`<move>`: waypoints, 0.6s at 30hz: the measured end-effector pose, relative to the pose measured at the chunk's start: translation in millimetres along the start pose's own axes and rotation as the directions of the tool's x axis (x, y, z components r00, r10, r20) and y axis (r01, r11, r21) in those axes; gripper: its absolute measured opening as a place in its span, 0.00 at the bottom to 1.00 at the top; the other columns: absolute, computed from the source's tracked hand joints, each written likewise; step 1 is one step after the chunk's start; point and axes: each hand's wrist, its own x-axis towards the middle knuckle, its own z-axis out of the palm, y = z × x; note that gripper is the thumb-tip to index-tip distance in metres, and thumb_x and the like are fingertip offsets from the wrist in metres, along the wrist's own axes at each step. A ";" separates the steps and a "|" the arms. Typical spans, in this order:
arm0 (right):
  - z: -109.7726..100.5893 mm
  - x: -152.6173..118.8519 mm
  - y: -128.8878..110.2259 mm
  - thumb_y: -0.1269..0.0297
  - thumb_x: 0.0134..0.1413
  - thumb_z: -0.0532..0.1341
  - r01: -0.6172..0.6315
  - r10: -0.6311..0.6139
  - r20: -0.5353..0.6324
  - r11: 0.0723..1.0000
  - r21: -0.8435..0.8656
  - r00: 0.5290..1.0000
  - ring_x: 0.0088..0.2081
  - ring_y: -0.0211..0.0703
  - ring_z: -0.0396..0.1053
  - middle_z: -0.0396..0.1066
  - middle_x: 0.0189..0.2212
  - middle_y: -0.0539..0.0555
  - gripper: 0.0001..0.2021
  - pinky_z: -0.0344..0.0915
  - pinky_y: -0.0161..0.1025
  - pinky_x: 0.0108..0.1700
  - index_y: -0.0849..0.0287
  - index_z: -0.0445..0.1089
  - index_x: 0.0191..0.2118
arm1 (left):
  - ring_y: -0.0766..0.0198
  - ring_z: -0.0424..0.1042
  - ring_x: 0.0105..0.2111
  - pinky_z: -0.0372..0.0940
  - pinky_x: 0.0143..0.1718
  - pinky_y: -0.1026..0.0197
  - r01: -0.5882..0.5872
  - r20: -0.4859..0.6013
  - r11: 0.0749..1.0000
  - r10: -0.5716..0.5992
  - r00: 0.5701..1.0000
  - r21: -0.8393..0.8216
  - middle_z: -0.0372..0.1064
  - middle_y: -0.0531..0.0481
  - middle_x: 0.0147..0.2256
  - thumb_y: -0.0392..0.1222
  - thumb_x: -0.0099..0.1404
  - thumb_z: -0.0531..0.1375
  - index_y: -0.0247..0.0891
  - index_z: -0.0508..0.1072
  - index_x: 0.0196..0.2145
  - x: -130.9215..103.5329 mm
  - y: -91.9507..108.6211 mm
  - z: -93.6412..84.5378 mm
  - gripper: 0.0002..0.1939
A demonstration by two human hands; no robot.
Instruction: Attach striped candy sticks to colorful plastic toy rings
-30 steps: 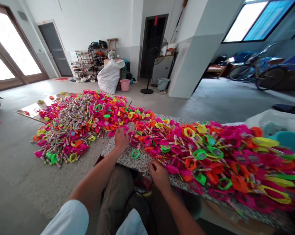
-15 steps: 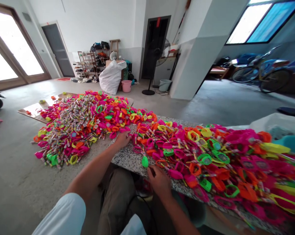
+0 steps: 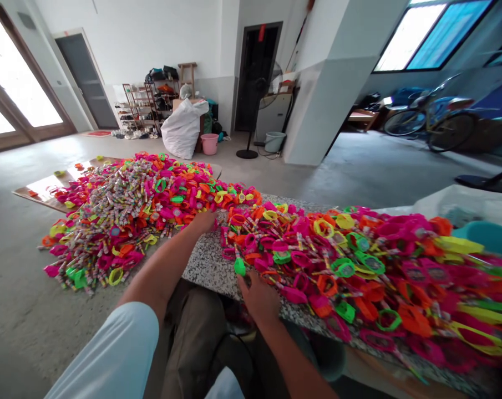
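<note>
My left hand (image 3: 204,221) reaches to the far edge of the granite slab, against the pile of bright plastic toy watches (image 3: 184,191); its fingers are mostly hidden behind the back of the hand. My right hand (image 3: 259,296) rests low at the slab's near edge, thumb and forefinger apart. Just beyond its fingertips lies a green toy watch (image 3: 239,266), and I see no grip on it. Pink, orange, yellow and green toy watches (image 3: 300,260), mixed with small wrapped sticks, cover the slab to the right.
A heap of small wrapped sticks (image 3: 121,191) tops the left pile, partly over a board (image 3: 38,185). Beyond stand a white sack (image 3: 183,130), a pink bucket (image 3: 209,144), a fan (image 3: 247,153) and a pillar (image 3: 317,116). A teal basin (image 3: 483,239) sits at right.
The view has swung slightly right. My left hand has pushed a little farther toward the pile. My right hand has come closer to the green toy watch, its fingers spreading.
</note>
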 end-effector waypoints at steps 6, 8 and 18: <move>5.5 3.7 1.7 0.47 0.74 0.55 -0.014 0.013 -0.065 1.000 -0.015 0.998 0.33 0.51 0.79 0.80 0.33 0.57 0.20 0.56 0.39 0.31 0.55 0.77 0.46 | 0.47 0.75 0.48 0.71 0.51 0.53 -0.016 0.074 0.997 0.010 0.997 0.077 0.69 0.34 0.56 0.56 0.60 0.68 0.36 0.78 0.52 6.1 0.3 3.0 0.27; 7.9 2.5 3.4 0.48 0.74 0.55 -0.003 0.003 -0.085 1.000 -0.005 0.996 0.33 0.49 0.78 0.80 0.33 0.57 0.19 0.56 0.38 0.32 0.56 0.77 0.46 | 0.47 0.76 0.48 0.71 0.50 0.54 -0.010 0.075 0.997 0.004 0.997 0.077 0.69 0.34 0.56 0.56 0.59 0.69 0.36 0.79 0.51 2.1 1.8 6.2 0.28; 7.3 -0.1 3.2 0.47 0.74 0.55 -0.017 0.017 -0.093 1.000 0.009 0.995 0.34 0.48 0.77 0.79 0.33 0.58 0.20 0.54 0.37 0.32 0.57 0.76 0.46 | 0.52 0.77 0.44 0.72 0.46 0.57 0.037 0.054 0.999 -0.035 0.998 -0.027 0.76 0.38 0.46 0.51 0.66 0.63 0.35 0.79 0.46 -22.4 20.1 22.2 0.18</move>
